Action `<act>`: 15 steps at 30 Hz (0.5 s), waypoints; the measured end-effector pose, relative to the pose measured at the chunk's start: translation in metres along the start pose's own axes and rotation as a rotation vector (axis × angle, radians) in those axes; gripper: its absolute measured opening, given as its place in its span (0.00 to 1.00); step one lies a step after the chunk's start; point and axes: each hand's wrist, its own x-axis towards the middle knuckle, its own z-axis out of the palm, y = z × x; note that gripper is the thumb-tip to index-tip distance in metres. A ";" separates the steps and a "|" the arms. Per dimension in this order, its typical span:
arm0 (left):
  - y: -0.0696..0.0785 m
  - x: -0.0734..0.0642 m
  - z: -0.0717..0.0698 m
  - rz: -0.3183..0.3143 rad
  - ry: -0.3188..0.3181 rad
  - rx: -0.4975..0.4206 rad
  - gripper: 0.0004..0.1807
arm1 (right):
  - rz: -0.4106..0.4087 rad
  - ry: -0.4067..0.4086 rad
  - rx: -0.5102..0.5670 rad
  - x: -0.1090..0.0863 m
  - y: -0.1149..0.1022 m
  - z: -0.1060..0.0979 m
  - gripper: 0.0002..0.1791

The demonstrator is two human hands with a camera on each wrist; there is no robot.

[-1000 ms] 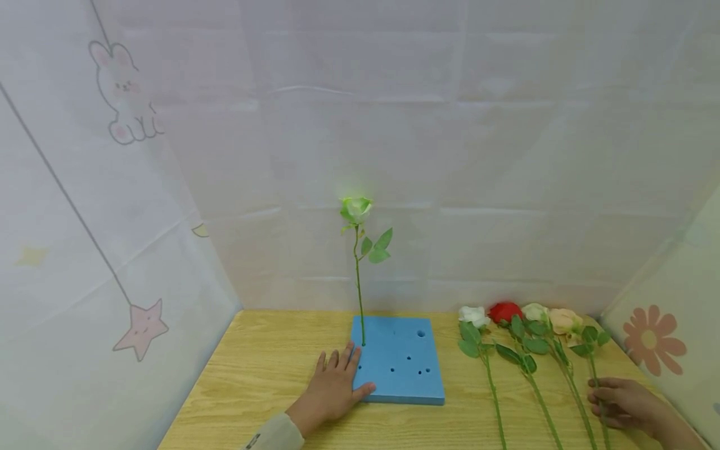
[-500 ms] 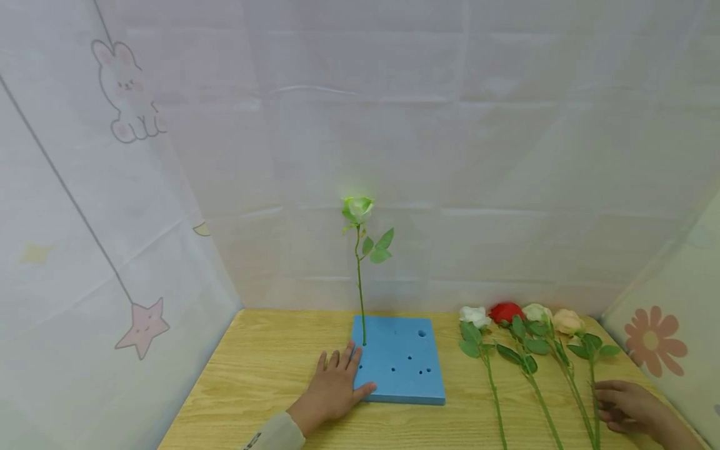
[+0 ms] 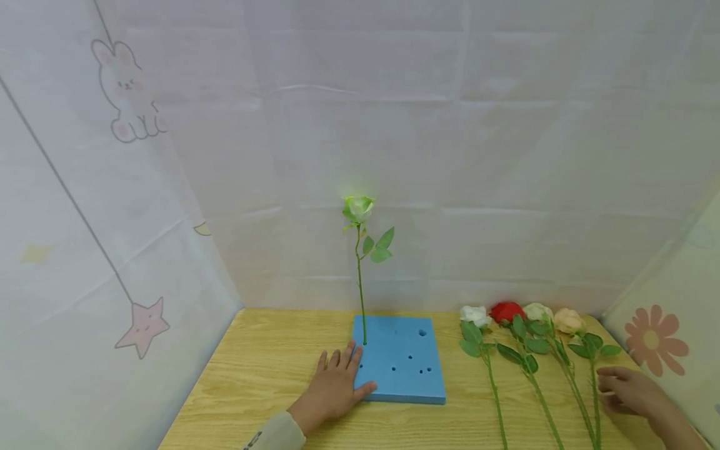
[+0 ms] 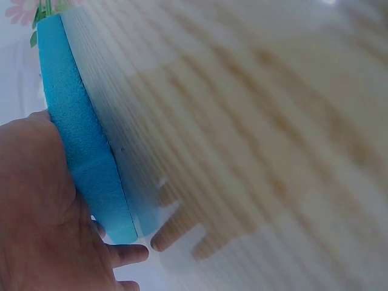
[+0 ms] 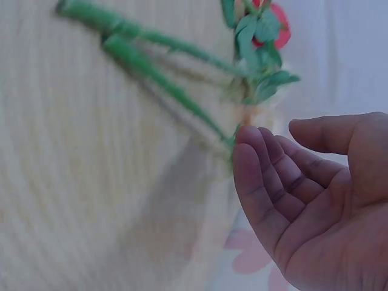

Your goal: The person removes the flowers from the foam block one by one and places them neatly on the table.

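My left hand [image 3: 334,389] lies with spread fingers at the left edge of a blue foam board [image 3: 394,350], its thumb on the board's front corner. The left wrist view shows the palm beside the board's edge. One white-green artificial rose [image 3: 358,210] stands upright in a hole near the board's far left. My right hand [image 3: 632,392] hovers just right of a peach artificial rose [image 3: 568,320] lying on the table. In the right wrist view its fingers are loosely bent with nothing in them, near the green stems [image 5: 163,85].
Left of the peach rose lie a cream rose [image 3: 537,312], a red rose [image 3: 507,312] and a white rose [image 3: 475,316], stems toward me. Several small holes dot the board. Patterned white cloth walls [image 3: 360,125] enclose the wooden table [image 3: 270,356].
My right hand has let go of the peach rose's stem and drawn slightly right. That stem now lies further left, beside the others. My left hand stays put.
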 end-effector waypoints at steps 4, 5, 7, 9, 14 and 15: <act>0.001 -0.001 -0.002 -0.005 0.003 -0.001 0.51 | -0.060 0.007 -0.039 -0.006 -0.021 0.006 0.32; 0.002 -0.001 -0.002 -0.005 0.005 -0.001 0.51 | -0.070 0.006 -0.041 -0.007 -0.026 0.008 0.32; 0.002 -0.001 -0.002 -0.008 0.005 0.002 0.51 | -0.094 0.009 -0.047 -0.008 -0.034 0.012 0.31; 0.002 -0.001 -0.001 -0.008 0.006 0.003 0.51 | -0.109 0.015 -0.052 -0.010 -0.042 0.016 0.30; 0.000 0.000 0.002 -0.010 0.003 0.008 0.52 | -0.134 0.029 -0.067 -0.012 -0.056 0.026 0.32; 0.000 0.000 0.002 -0.010 0.003 0.010 0.52 | -0.141 0.031 -0.071 -0.013 -0.058 0.028 0.33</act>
